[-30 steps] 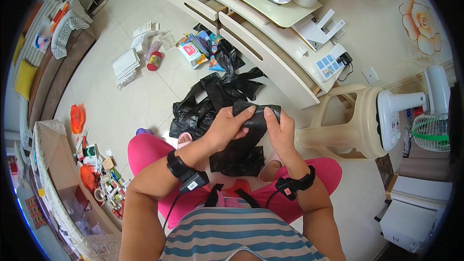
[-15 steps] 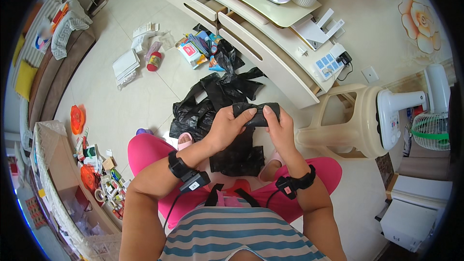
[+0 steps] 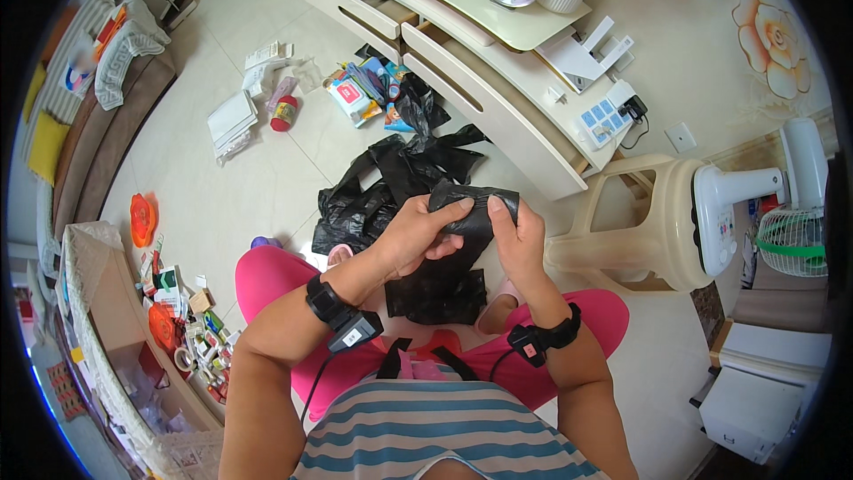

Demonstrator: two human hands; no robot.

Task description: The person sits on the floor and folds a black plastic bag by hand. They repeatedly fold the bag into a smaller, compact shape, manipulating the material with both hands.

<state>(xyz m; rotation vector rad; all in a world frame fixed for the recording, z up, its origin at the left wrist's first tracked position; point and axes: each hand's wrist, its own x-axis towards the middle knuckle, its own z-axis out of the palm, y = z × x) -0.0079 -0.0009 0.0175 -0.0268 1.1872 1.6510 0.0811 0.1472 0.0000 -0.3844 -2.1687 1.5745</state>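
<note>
Evidently the left hand and right hand pinched a black plastic bag, fingers clamped along its upper edge to flatten it; further black bags lay heaped just beyond.

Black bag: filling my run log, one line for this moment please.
left hand: grips black bag | right hand: grips it | pile: floor

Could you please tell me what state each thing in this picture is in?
Black plastic bag: held up in both hands, top edge pinched, rest hanging down.
Left hand: closed on the bag.
Right hand: closed on the bag.
Pile of black bags: crumpled, loose on the floor.
Red can: lying on its side.
Drawers: shut.
Plastic stool: upright.
</note>
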